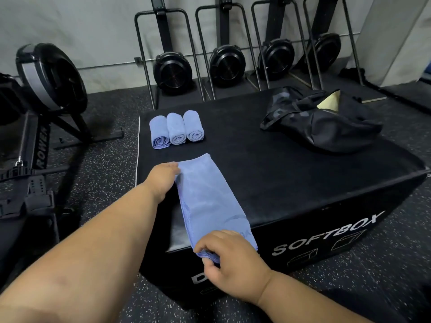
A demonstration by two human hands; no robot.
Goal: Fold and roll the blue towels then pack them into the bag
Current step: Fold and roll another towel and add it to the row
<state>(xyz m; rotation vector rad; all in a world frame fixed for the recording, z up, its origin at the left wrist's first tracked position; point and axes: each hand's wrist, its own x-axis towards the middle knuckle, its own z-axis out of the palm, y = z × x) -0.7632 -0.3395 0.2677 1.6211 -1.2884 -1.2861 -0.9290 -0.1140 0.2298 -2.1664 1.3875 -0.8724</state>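
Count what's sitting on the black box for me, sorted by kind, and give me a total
Rolled blue towels: 3
Folded flat blue towel: 1, held at its ends by left hand and right hand
Black bag: 1
Total: 5

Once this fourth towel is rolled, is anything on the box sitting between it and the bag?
Nothing visible does. The folded towel and the bag are separated only by bare box top; the three rolled towels sit off to the left.
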